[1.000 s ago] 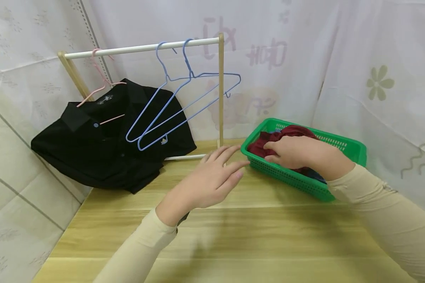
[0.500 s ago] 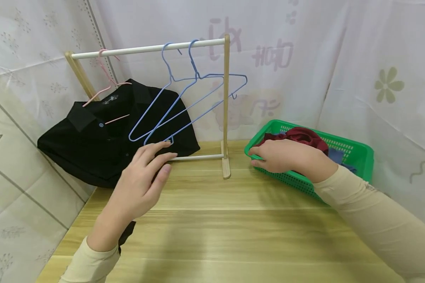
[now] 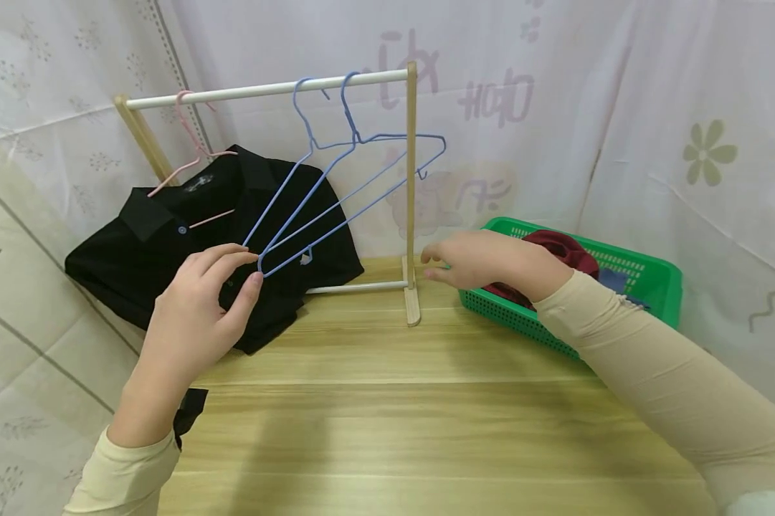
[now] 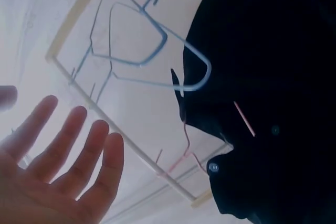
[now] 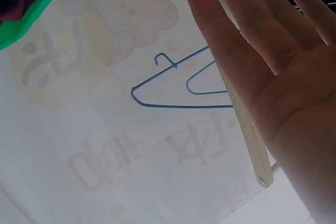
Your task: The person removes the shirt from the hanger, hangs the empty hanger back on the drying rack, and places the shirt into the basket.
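Two blue hangers (image 3: 306, 197) hang from the white rail of a small clothes rack. My left hand (image 3: 196, 308) is at their left lower corners, fingers loosely bent and thumb apart; in the left wrist view its fingers (image 4: 68, 145) are spread and hold nothing. Behind it a black shirt (image 3: 187, 265) hangs on a pink hanger (image 3: 193, 143). My right hand (image 3: 484, 261) is over the left end of a green basket (image 3: 667, 287), fingertips past the rim, palm bare in the right wrist view. Dark red cloth (image 3: 564, 251) lies in the basket, partly hidden by that hand.
The rack's wooden upright (image 3: 411, 179) and foot (image 3: 413, 307) stand between the hangers and the basket. Blue cloth (image 3: 613, 279) lies beside the red in the basket. A patterned white curtain (image 3: 555, 107) hangs behind the wooden tabletop (image 3: 426, 423).
My left hand has moved left from beside the basket to the blue hangers' corners. My right hand has come off the red cloth and shifted left over the basket's rim, with nothing in it.
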